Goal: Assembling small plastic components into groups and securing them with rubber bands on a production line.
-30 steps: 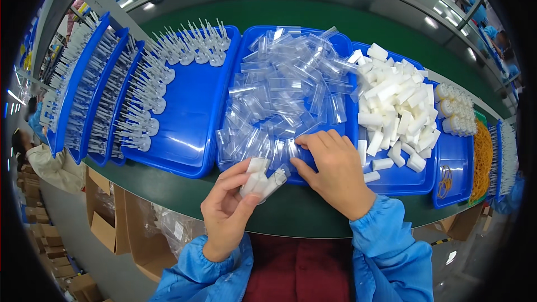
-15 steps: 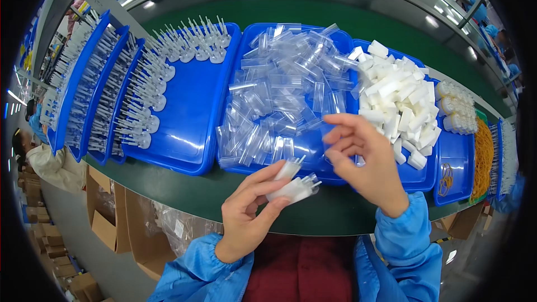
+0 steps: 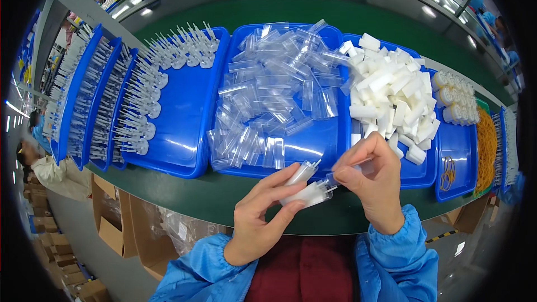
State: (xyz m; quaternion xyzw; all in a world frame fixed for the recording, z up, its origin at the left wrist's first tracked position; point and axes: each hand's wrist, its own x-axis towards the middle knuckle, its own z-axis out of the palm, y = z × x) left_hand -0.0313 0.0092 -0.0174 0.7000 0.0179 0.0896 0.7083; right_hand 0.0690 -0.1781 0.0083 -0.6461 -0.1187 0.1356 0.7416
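My left hand (image 3: 251, 221) is closed round white foam rolls (image 3: 306, 194); two show, side by side. Thin pale stems stick out of their far right ends, and clear plastic wraps part of them. Close to those ends, my right hand (image 3: 377, 184) pinches a thin clear plastic piece (image 3: 331, 180), partly hidden by the fingers. Beyond the hands, a blue tray (image 3: 313, 142) holds a heap of clear plastic sleeves (image 3: 268, 92). White foam pieces (image 3: 394, 81) are piled in the tray to its right.
At left, blue trays (image 3: 182, 106) carry rows of clear stemmed parts (image 3: 140, 117). To the right lie rubber bands (image 3: 447, 173), bundled white rolls (image 3: 452, 98) and a heap of orange bands (image 3: 485, 145). Cardboard boxes (image 3: 114, 218) stand below the green table's (image 3: 224, 190) left edge.
My right hand has come down from above the sleeve tray to the roll ends, now pinching clear plastic. My left hand has shifted slightly right, still holding the rolls.
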